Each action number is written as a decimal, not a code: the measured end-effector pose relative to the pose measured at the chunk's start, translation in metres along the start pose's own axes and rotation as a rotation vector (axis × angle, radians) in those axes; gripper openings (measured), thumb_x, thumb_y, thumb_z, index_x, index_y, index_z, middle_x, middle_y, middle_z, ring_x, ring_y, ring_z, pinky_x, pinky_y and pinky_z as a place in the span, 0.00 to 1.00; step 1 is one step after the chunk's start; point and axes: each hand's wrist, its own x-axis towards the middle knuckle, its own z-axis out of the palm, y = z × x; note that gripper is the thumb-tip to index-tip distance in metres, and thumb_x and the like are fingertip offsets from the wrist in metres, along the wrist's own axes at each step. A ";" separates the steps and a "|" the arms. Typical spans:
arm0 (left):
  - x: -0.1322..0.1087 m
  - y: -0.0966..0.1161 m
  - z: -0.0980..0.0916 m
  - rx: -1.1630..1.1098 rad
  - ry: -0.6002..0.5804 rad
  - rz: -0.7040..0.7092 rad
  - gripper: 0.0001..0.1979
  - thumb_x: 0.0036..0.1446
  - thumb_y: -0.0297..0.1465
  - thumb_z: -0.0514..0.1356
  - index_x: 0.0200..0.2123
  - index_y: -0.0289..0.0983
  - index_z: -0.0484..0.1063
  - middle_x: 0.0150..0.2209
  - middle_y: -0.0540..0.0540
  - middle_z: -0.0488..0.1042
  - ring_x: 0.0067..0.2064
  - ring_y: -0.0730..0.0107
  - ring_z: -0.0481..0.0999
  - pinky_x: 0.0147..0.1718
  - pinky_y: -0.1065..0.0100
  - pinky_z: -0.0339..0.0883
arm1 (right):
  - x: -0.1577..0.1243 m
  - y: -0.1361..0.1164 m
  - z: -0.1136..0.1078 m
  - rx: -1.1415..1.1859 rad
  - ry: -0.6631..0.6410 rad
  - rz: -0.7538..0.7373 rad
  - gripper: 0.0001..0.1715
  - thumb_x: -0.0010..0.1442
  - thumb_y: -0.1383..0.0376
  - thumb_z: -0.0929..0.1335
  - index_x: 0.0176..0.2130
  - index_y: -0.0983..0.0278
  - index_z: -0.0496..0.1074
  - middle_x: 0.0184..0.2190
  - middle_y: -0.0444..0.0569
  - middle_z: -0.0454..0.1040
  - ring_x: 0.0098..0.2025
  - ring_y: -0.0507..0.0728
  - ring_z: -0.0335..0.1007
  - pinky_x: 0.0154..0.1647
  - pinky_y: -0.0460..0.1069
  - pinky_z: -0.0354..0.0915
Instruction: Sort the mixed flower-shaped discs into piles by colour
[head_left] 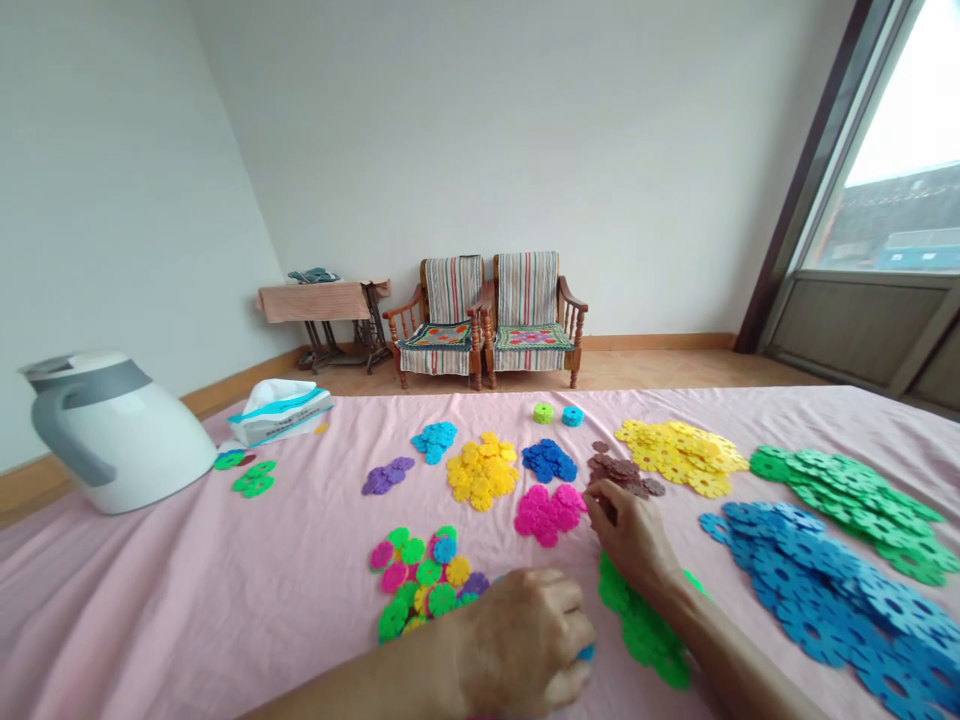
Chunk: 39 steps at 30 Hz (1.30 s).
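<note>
My left hand [534, 632] is closed near the front of the table, with the edge of a blue snowflake disc [586, 652] showing between its fingers. Curled in a pinch, my right hand [628, 528] has its fingertips at the right edge of a pink disc pile [549, 514]; whether a disc is between them is hidden. Just behind it lie brown discs [619, 472]. Under the right forearm spreads a green disc pile [643, 620]. A mixed-colour pile [427, 572] sits beyond my left forearm, which covers part of it.
Farther back are yellow [482, 470], dark blue [550, 460], purple [388, 476] and light blue piles [434, 441]. Large yellow [682, 455], green [855, 505] and blue piles [832, 590] fill the right. A jug [142, 430] and tissue pack [281, 412] stand left on the pink cloth [300, 600].
</note>
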 end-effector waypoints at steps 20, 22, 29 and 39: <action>-0.044 -0.188 0.000 -0.275 0.612 -1.187 0.05 0.48 0.25 0.58 0.27 0.36 0.75 0.26 0.49 0.78 0.31 0.68 0.77 0.29 0.74 0.66 | -0.002 -0.001 0.003 -0.003 -0.080 0.017 0.12 0.58 0.61 0.59 0.29 0.63 0.68 0.19 0.43 0.68 0.22 0.53 0.63 0.23 0.46 0.52; -0.053 -0.209 0.002 -0.267 0.638 -1.281 0.04 0.47 0.26 0.59 0.27 0.36 0.74 0.24 0.49 0.77 0.28 0.68 0.77 0.26 0.74 0.65 | -0.002 -0.002 0.002 0.004 -0.076 0.017 0.12 0.58 0.62 0.59 0.29 0.63 0.68 0.19 0.43 0.68 0.22 0.53 0.63 0.24 0.46 0.53; -0.063 -0.211 0.004 -0.300 0.710 -1.267 0.10 0.52 0.30 0.56 0.37 0.35 0.73 0.37 0.45 0.78 0.26 0.72 0.77 0.28 0.74 0.66 | -0.002 -0.007 -0.003 0.021 -0.070 0.017 0.13 0.58 0.61 0.59 0.28 0.63 0.67 0.20 0.43 0.69 0.21 0.52 0.63 0.24 0.46 0.53; -0.094 -0.128 -0.004 -0.538 0.548 -0.913 0.10 0.49 0.34 0.56 0.31 0.35 0.73 0.24 0.49 0.75 0.24 0.71 0.74 0.23 0.73 0.66 | -0.004 -0.007 0.001 0.007 -0.065 -0.006 0.13 0.58 0.61 0.60 0.28 0.63 0.68 0.18 0.42 0.68 0.20 0.51 0.61 0.22 0.45 0.53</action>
